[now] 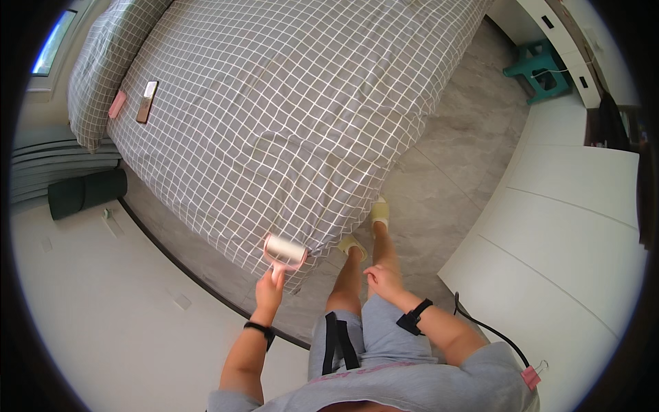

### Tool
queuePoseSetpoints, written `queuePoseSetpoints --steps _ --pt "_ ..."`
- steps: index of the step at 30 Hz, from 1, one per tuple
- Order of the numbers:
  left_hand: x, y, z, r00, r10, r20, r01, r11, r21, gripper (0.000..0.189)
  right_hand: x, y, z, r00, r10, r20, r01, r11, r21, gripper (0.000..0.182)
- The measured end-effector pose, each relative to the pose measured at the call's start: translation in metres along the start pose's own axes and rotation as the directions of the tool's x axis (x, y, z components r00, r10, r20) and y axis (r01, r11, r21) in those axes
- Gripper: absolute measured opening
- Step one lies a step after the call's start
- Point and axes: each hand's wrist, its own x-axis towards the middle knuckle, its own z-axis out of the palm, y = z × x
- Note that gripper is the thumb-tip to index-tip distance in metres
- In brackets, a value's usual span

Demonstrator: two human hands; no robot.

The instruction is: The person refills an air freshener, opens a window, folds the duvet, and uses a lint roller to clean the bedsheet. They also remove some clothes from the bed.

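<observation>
A lint roller [286, 250] with a white roll and a pink frame is in my left hand [270, 294], gripped by its handle. The roll is slightly blurred and lies over the near corner of the bed, by the edge of the grey checked bedcover [267, 118]; whether it touches the cloth is hard to tell. My right hand [385, 281] hangs in front of my leg with its fingers curled, and no object shows in it. Toward the far left of the bed lie a smartphone [148, 102] and a small pink oblong object [117, 104].
White cabinets [556, 206] run along the right, with a green plastic stool [540, 72] farther back. A white wall [128, 268] borders the left side. A dark rolled mat [87, 193] sits beside the curtain [56, 159]. Grey floor tiles [437, 170] surround the bed.
</observation>
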Motion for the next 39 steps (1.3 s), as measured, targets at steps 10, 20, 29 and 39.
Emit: queuePoseSetpoints --steps 10,20,29,39 --pt "-0.072 -0.042 0.017 0.844 -0.535 -0.030 0.332 0.566 -0.755 0.039 0.167 0.033 0.043 0.587 0.704 0.399 -0.378 -0.197 0.905 0.032" --pt "-0.048 -0.005 0.113 0.742 -0.568 -0.356 0.216 0.706 -0.675 0.049 0.118 0.003 0.019 0.824 0.540 0.171 -0.202 -0.002 0.979 0.014" --pt "-0.068 -0.039 0.062 0.755 -0.642 -0.133 0.432 0.640 -0.636 0.019 0.048 0.045 0.012 0.697 0.587 0.413 -0.711 0.488 0.507 0.022" --pt "-0.029 0.065 0.025 0.954 -0.101 -0.281 0.082 0.993 -0.079 0.022 0.035 0.070 -0.004 0.908 0.384 -0.165 -0.276 0.848 0.452 0.012"
